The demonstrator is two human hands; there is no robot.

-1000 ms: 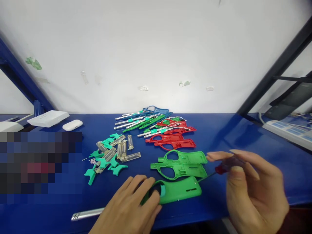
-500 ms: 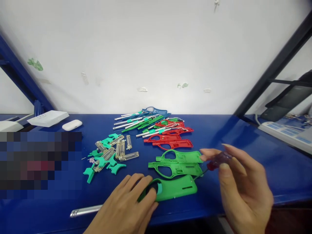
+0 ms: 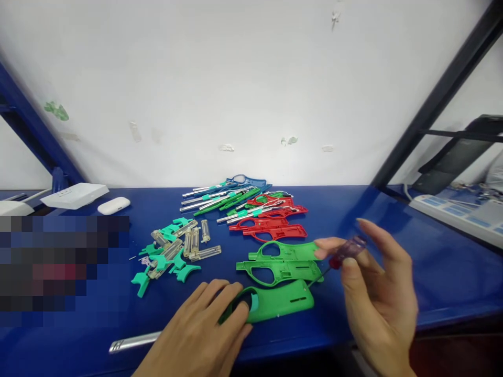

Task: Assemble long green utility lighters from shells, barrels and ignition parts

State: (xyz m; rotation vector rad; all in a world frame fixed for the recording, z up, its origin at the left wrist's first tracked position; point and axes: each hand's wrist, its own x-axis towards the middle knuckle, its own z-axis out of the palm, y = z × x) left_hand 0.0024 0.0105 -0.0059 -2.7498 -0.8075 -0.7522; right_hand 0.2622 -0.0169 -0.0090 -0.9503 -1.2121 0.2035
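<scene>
Near the front of the table lies a green long-barrel lighter point(image 3: 281, 302), its silver tube point(image 3: 133, 342) pointing left and a teal trigger showing in the finger loop. My left hand point(image 3: 208, 319) is closed over its front part, with fingers at the loop, and covers where tube and body meet. Between the thumb and fingers of my right hand point(image 3: 377, 298) is a small screwdriver point(image 3: 349, 250) with a clear purple-red handle. Its thin shaft slants down left, and the tip is at the top right corner of the lighter body. Just behind lie two open green casing halves point(image 3: 291, 271).
Red casing halves point(image 3: 271, 229) and several silver-tubed lighter parts point(image 3: 220, 199) lie further back. To the left is a heap of clear fuel tanks point(image 3: 206, 253) and teal triggers point(image 3: 140, 283). A white case point(image 3: 113, 206) and a power strip point(image 3: 459, 217) flank them.
My right hand has shifted slightly left, and the screwdriver now stands steeper with its tip at the lighter's corner. My left hand keeps its hold. The whole view has shifted a little.
</scene>
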